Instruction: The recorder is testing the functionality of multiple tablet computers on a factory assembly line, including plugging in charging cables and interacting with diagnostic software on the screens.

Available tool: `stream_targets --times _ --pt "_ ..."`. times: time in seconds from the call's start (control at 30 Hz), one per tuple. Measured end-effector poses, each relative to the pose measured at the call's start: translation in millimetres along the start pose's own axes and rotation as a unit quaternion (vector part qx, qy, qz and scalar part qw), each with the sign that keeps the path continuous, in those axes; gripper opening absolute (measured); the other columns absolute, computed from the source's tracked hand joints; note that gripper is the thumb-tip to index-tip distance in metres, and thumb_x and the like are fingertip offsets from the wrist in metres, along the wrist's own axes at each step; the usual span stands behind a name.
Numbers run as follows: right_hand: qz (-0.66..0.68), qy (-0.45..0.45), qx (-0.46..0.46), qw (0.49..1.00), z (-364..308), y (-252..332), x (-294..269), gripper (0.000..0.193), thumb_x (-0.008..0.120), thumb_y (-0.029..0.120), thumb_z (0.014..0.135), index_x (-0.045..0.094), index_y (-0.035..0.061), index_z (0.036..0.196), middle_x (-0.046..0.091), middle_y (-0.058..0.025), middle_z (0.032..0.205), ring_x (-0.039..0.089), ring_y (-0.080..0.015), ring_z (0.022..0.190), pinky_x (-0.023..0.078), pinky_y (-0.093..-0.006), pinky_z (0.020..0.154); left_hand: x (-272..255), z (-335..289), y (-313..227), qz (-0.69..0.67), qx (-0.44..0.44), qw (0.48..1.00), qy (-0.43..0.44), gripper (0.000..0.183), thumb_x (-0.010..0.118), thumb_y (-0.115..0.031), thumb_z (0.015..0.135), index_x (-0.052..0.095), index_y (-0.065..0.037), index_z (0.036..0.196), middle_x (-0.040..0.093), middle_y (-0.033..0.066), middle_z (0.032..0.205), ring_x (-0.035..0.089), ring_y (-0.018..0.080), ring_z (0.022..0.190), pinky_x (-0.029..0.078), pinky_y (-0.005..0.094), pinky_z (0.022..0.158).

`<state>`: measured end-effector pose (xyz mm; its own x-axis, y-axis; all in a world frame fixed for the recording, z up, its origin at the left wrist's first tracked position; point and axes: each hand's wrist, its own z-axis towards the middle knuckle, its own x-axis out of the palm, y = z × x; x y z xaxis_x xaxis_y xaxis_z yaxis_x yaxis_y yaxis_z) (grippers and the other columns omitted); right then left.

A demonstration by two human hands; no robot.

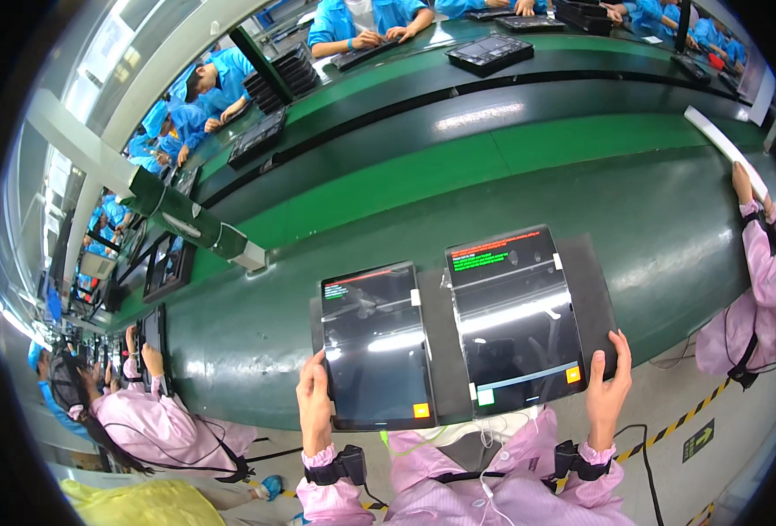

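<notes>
Two tablets with lit, mostly black screens lie side by side on a dark grey board in front of me. The left tablet has an orange square at its lower right corner. On the right tablet are a white label, an orange square and a loose, glossy clear film. My left hand is closed on the board's left edge, beside the left tablet. My right hand grips the right edge, thumb on top; the fingers underneath are partly hidden. Both wrists wear black bands.
The board is over the near edge of a green workbench. A green and white post rises at the left. Black trays stand across the conveyor, where people in blue work. Co-workers in pink sit left and right; one holds a white strip.
</notes>
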<state>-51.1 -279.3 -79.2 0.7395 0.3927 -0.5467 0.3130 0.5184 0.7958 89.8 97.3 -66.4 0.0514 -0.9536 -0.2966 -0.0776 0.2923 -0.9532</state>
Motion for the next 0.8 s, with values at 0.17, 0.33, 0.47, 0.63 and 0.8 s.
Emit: stream_targets --times 0.17,0.33,0.47,0.63,0.8 --pt "0.078 -0.091 0.009 0.993 -17 -11 -7 0.028 0.061 0.017 0.084 0.055 -0.0012 0.105 0.057 -0.0180 0.112 0.052 -0.0272 0.107 0.038 -0.0351 0.093 26 -13 -36 0.174 0.045 0.979 -0.099 0.047 0.063 -0.020 0.083 0.049 0.004 0.120 0.051 0.0155 0.120 0.048 0.0231 0.110 0.037 0.0340 0.094" --pt "0.060 0.126 0.139 0.980 -50 -9 -29 0.016 0.063 0.011 0.082 0.061 -0.0054 0.080 0.066 -0.0102 0.076 0.062 -0.0171 0.075 0.047 -0.0270 0.071 81 -48 -72 0.122 0.170 0.978 0.013 0.052 0.073 -0.012 0.073 0.049 0.002 0.117 0.054 0.0143 0.112 0.053 0.0243 0.104 0.042 0.0348 0.090" --pt "0.173 0.291 0.111 0.934 -67 -1 -8 0.016 0.065 0.009 0.079 0.064 -0.0062 0.079 0.066 -0.0110 0.069 0.064 -0.0142 0.065 0.048 -0.0253 0.062 127 -68 -74 0.096 0.144 0.975 0.142 0.066 0.073 -0.009 0.074 0.037 0.005 0.128 0.047 0.0191 0.125 0.047 0.0269 0.117 0.041 0.0366 0.096" --pt "0.204 0.333 0.127 0.912 -66 5 0 0.014 0.064 0.008 0.079 0.065 -0.0054 0.081 0.067 -0.0120 0.071 0.065 -0.0131 0.066 0.049 -0.0249 0.061 145 -69 -67 0.147 0.107 0.967 0.181 0.077 0.074 -0.010 0.072 0.029 0.004 0.133 0.042 0.0220 0.129 0.046 0.0285 0.119 0.042 0.0353 0.095" --pt "0.220 0.342 0.140 0.903 -65 1 0 0.013 0.064 0.008 0.080 0.065 -0.0051 0.080 0.067 -0.0118 0.070 0.065 -0.0129 0.066 0.049 -0.0249 0.061 145 -70 -67 0.189 0.121 0.953 0.204 0.081 0.075 -0.009 0.070 0.027 0.004 0.134 0.043 0.0195 0.130 0.044 0.0297 0.118 0.041 0.0351 0.096"
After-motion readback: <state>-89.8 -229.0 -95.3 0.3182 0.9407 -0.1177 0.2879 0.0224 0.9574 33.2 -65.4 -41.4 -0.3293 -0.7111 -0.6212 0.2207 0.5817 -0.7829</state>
